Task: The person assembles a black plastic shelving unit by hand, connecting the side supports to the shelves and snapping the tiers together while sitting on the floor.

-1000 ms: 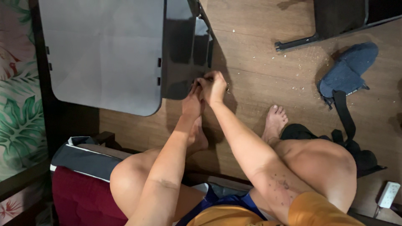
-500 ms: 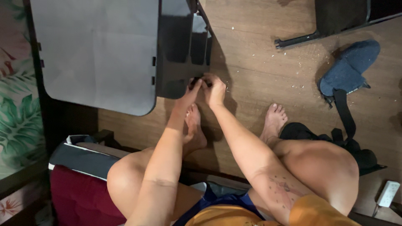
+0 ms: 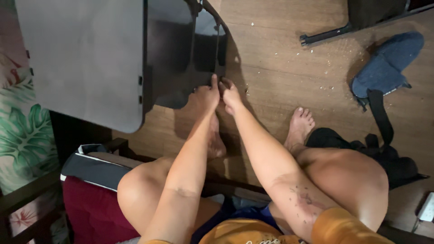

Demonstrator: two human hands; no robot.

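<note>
Head view looks down on a brown wooden floor [image 3: 280, 68] speckled with pale crumbs, where I sit with bare knees and feet apart. Both arms reach forward to the lower corner of a dark glossy panel [image 3: 181, 54] that joins a matte grey board [image 3: 86, 58] with rounded corners. My left hand [image 3: 205, 96] and right hand [image 3: 231, 96] meet at that corner, fingertips pinched together on its edge; what they pinch is too small to tell. A blue fabric bag [image 3: 386, 65] with a black strap lies to my right, near a black metal bar [image 3: 325, 34]. Leaf-print cloth [image 3: 18, 131] borders the left. Open floor lies between the panel and the bag.
</note>
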